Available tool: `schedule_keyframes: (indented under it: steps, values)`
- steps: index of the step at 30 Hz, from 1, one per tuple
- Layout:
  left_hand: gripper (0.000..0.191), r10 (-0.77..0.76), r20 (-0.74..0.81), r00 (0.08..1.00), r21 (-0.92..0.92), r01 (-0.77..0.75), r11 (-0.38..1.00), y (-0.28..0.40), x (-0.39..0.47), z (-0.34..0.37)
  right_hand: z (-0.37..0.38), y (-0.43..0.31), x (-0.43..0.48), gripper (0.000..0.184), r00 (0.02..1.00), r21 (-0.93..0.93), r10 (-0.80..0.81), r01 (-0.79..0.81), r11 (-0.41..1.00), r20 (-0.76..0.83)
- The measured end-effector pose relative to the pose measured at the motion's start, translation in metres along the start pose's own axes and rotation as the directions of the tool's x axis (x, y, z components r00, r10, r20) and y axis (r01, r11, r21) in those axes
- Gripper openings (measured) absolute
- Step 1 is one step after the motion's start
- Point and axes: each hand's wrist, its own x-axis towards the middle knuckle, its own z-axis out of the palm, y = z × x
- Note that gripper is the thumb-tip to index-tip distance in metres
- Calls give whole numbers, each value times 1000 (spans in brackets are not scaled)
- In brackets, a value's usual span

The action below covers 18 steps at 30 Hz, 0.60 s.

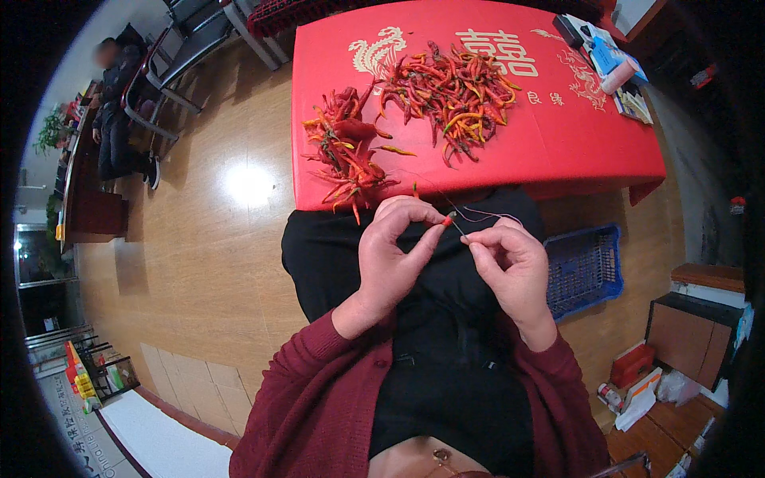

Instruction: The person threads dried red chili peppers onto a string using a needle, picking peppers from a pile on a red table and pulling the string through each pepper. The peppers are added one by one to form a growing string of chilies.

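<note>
Above my lap, my left hand pinches a red chili pepper by thumb and forefinger, its stem end towards the right. My right hand grips a thin needle whose tip meets the pepper's stem end; whether it has pierced through I cannot tell. A fine thread loops near the right fingers and runs up towards the table. Just beyond my left hand, a dense bunch of red chili peppers lies at the table's near left corner, some overhanging the edge. A loose pile of red and yellowish chilies spreads farther back.
A red cloth with gold patterns covers the table. Papers and a pink cylinder lie at its right end. A blue plastic basket stands on the floor at my right. Far left, a person sits beside a metal-framed chair.
</note>
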Motion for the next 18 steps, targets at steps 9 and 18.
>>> schedule_keyframes:
  steps: [9,18]
  values:
    - [20,202,24,979,100,-204,974,7,-1,3,9,7,-3,12,989,194,149,-148,970,11]
    - [14,26,36,999,-29,-25,999,6,-5,3,6,7,1,20,963,411,247,-271,871,111]
